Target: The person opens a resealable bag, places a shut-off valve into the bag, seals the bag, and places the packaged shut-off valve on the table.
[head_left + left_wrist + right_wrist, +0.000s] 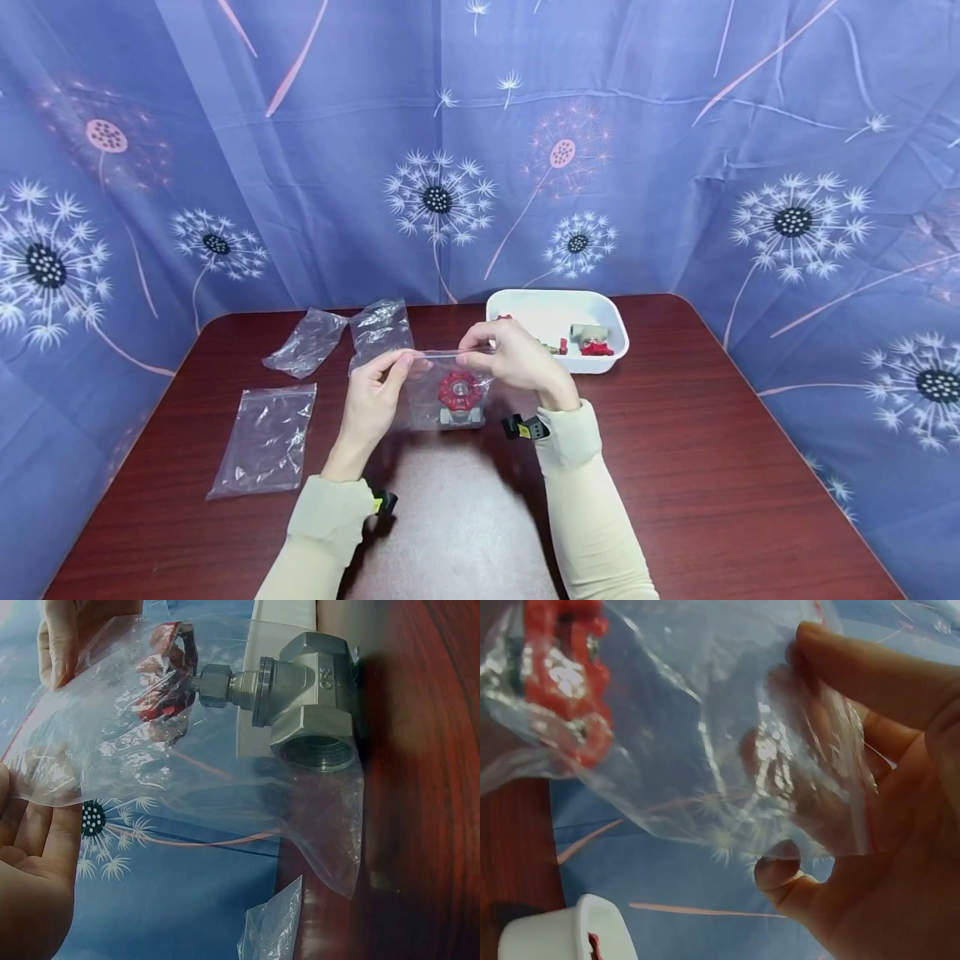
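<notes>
1. Blue backdrop cloth, dandelion print: hanging behind the far edge of the table.
2. Dark red-brown wooden table: carrying all items listed.
3. Left hand: nearly closed, thumb and fingertips pinching the left end of the zip edge on a clear zip bag.
4. Right hand: partly closed, thumb lying on one side of the film and curved fingers on the other, gripping the right end of the same edge.
5. Valve, grey metal: sitting inside the clear zip bag, between the hands, short of the table's far edge. Whether its base is touching the wood, one cannot tell.
6. Orientation: the stem, its long axis, is standing roughly upright, red handwheel pointing up, body down; the bore is running sideways, one threaded end facing left.
7. White tray: resting by the far edge, right of centre, holding a grey fitting with a red handle and other red-handled parts.
8. Three loose clear bags: two lying near the far edge toward its left corner, one nearer the left edge.
</notes>
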Demonstrator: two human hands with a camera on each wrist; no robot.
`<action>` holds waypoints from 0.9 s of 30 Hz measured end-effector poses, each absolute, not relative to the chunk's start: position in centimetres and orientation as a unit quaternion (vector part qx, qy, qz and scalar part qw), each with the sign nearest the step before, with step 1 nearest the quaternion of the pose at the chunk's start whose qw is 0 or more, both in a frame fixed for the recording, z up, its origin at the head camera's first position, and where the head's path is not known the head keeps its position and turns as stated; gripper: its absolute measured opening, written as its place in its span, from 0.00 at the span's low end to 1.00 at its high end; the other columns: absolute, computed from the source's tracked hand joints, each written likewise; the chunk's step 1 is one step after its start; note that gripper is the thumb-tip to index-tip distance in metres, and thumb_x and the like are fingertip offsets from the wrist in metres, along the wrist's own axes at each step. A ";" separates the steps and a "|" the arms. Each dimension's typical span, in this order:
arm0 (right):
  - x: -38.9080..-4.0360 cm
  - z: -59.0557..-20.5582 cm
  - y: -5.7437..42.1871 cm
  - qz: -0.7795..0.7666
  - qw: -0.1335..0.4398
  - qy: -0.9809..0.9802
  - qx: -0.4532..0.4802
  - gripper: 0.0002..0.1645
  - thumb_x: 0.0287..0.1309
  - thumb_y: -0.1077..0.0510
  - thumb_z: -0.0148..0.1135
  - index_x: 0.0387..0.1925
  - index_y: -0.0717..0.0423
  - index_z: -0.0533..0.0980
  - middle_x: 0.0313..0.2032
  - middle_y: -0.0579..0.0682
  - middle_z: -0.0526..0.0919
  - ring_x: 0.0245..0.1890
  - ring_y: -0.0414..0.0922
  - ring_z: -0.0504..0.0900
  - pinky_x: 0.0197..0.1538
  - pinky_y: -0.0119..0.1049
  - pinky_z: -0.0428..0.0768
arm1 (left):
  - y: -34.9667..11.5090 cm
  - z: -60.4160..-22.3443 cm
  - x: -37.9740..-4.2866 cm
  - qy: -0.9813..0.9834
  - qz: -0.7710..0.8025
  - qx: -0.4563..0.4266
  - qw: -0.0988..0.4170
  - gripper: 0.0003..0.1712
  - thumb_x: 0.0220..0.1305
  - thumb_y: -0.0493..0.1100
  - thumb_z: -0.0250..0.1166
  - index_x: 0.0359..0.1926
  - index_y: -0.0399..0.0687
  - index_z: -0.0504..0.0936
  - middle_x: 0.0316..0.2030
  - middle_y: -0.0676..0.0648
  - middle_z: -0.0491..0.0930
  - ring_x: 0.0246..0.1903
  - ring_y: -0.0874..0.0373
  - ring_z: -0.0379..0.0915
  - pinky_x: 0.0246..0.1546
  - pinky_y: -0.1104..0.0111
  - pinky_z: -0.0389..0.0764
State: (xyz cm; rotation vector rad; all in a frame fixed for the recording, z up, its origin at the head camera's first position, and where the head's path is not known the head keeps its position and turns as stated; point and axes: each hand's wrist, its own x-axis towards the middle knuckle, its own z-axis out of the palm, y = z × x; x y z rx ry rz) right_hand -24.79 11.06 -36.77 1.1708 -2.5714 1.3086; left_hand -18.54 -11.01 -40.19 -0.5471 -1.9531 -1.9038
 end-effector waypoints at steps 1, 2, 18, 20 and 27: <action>-24.8 -36.8 11.1 0.422 0.015 -0.824 0.379 0.04 0.58 0.59 0.70 0.31 0.56 0.83 0.26 0.39 0.81 0.30 0.40 0.75 0.39 0.44 0.77 | -11.0 -40.2 -18.6 -0.690 -0.674 -0.193 0.178 0.10 0.70 0.28 0.56 0.44 0.20 0.80 0.35 0.31 0.83 0.38 0.59 0.83 0.45 0.67 0.81; -24.9 -36.9 11.1 0.422 0.016 -0.822 0.381 0.04 0.58 0.59 0.69 0.31 0.56 0.83 0.26 0.39 0.81 0.30 0.40 0.75 0.39 0.43 0.77 | -11.0 -40.2 -18.6 -0.691 -0.674 -0.193 0.178 0.10 0.70 0.28 0.56 0.44 0.20 0.80 0.35 0.31 0.83 0.38 0.59 0.83 0.45 0.68 0.81; -25.3 -37.3 11.7 0.445 -0.002 -0.819 0.362 0.02 0.56 0.62 0.70 0.32 0.57 0.83 0.27 0.44 0.83 0.31 0.42 0.76 0.38 0.41 0.76 | -11.1 -40.4 -18.7 -0.686 -0.677 -0.192 0.182 0.10 0.70 0.27 0.55 0.43 0.22 0.80 0.35 0.30 0.83 0.36 0.57 0.83 0.43 0.67 0.82; -25.3 -37.4 11.7 0.446 0.003 -0.816 0.368 0.02 0.55 0.64 0.70 0.31 0.59 0.83 0.27 0.46 0.83 0.30 0.43 0.76 0.38 0.39 0.76 | -11.2 -41.0 -19.1 -0.683 -0.680 -0.193 0.185 0.10 0.69 0.27 0.55 0.44 0.21 0.80 0.35 0.29 0.83 0.36 0.58 0.83 0.42 0.68 0.82; -25.4 -37.4 11.7 0.442 0.017 -0.813 0.380 0.02 0.56 0.64 0.70 0.31 0.57 0.83 0.27 0.43 0.83 0.31 0.40 0.76 0.38 0.35 0.75 | -11.5 -42.7 -20.2 -0.677 -0.688 -0.189 0.181 0.11 0.70 0.28 0.55 0.45 0.22 0.80 0.35 0.31 0.84 0.36 0.60 0.83 0.41 0.69 0.82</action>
